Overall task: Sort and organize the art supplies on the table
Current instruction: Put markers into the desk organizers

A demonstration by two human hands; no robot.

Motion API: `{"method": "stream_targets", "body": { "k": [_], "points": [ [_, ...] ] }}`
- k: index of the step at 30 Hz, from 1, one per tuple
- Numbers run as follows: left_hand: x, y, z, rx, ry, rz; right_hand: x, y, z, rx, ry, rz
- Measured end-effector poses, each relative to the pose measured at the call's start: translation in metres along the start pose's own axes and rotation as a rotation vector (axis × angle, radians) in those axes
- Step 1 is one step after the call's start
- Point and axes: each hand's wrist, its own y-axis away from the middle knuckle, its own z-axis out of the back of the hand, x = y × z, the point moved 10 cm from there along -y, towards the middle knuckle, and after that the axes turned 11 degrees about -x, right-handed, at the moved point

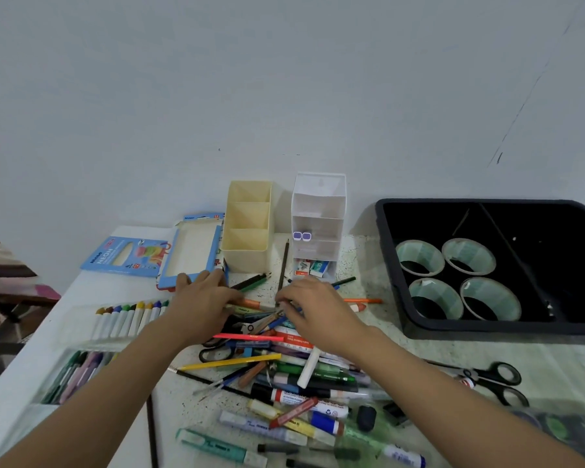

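A heap of pens, pencils, markers and crayons (284,369) covers the middle of the speckled table. My left hand (200,298) lies on the heap's far left side, fingers reaching over an orange crayon (250,303). My right hand (313,305) is over the far part of the heap, its fingertips curled down and pinching among blue and brown pencils (277,320). Exactly which pencil it holds is hidden by the fingers. Behind the hands stand a cream three-slot pen holder (247,228) and a white tiered organizer (318,228).
A black tray (419,329) with several tape rolls sits at the right. Black scissors (497,380) lie near it. A clear case of markers (115,322), a blue Neon box (125,255) and its open tray (193,255) are at the left.
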Motion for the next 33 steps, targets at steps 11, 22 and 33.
{"method": "stream_targets", "body": {
  "k": [11,22,33],
  "points": [
    [0.014,0.006,-0.004,-0.028,0.115,-0.075,0.015,-0.044,-0.06,0.245,0.083,-0.114],
    [0.02,0.002,-0.012,0.139,0.256,-0.095,0.02,-0.048,-0.067,0.389,0.196,-0.191],
    [0.002,-0.005,-0.014,0.135,0.243,-0.247,0.003,-0.03,0.006,0.099,-0.002,-0.45]
  ]
}}
